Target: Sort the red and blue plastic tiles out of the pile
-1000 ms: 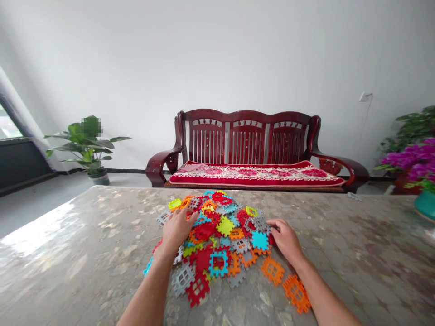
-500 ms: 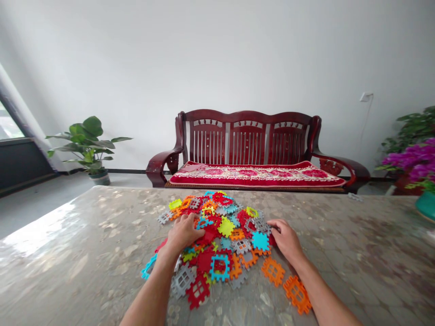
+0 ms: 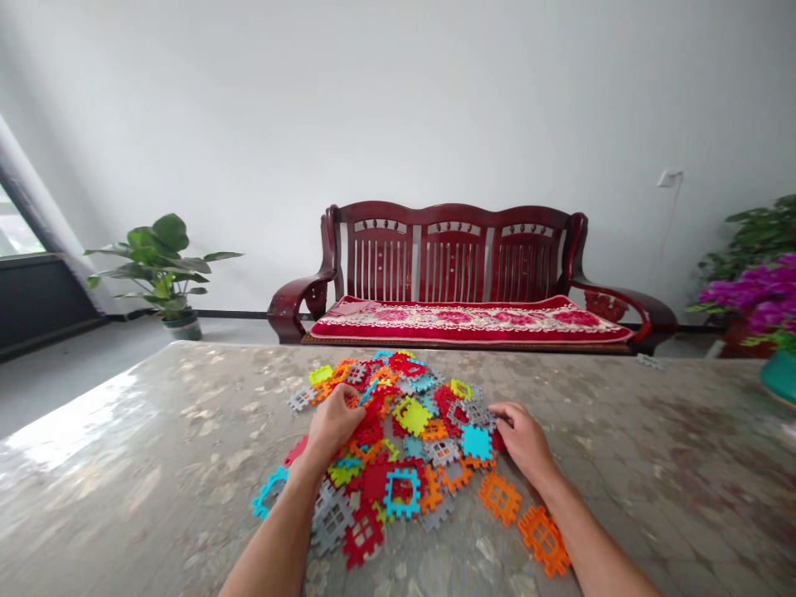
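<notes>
A heap of plastic interlocking building tiles [image 3: 401, 491] in red, orange, grey, blue and lime lies on the table before me. At its left side my left hand [image 3: 336, 421] is closed, thumb and fingers pinching a red tile [image 3: 375, 406] that looks tilted up from the heap. A blue tile [image 3: 369, 390] stands slanted just beyond those fingertips. At the right edge, my right hand [image 3: 523, 433] has curled fingers touching the heap by a grey windowed tile [image 3: 478, 411]. A red tile [image 3: 498, 440] shows under its thumb; what those fingers grip is hidden.
Two orange window tiles [image 3: 499, 497] lie near my right forearm. A grey tile [image 3: 650, 361] lies alone at the far right of the table [image 3: 677, 464]. Beyond stands a wooden bench [image 3: 453, 257]; a teal flowerpot [image 3: 779, 377] is at the right edge.
My left hand has drawn slightly back, and the red tile by it has tipped up. Nearby tiles have shifted, including the lime, grey and blue ones. My right hand has stayed put.
</notes>
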{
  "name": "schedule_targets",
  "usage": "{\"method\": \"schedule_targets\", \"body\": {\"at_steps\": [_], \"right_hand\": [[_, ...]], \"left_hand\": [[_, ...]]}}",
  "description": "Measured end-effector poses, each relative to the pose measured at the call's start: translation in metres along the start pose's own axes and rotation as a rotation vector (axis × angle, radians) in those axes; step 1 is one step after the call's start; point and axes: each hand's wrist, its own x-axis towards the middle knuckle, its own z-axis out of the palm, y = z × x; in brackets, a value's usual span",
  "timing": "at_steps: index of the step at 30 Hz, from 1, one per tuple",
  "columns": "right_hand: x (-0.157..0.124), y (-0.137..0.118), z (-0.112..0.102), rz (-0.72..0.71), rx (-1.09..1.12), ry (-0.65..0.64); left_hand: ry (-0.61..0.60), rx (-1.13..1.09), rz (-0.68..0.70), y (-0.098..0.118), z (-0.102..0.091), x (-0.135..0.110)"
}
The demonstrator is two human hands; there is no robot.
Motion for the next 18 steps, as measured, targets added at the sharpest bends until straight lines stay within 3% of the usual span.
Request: {"method": "schedule_targets", "body": {"at_steps": [5,7,10,14,18], "right_hand": [[0.0,0.001,0.0,-0.009,0.001,0.004],[0.0,0.001,0.0,-0.01,-0.003,0.002],[0.0,0.002,0.0,-0.014,-0.008,-0.001],[0.0,0.003,0.001,-0.007,-0.011,-0.006],[0.0,0.003,0.001,-0.004,-0.008,-0.007]], "left_hand": [[0.061,-0.322,-0.037,0.01,-0.008,0.001],[0.009,-0.511,-0.024,0.02,-0.013,-0.004],[-0.113,-0.669,0.104,0.035,-0.022,-0.013],[-0.123,-0.609,0.212,0.039,-0.024,-0.015],[-0.113,-0.297,0.077,0.017,-0.011,-0.003]]}}
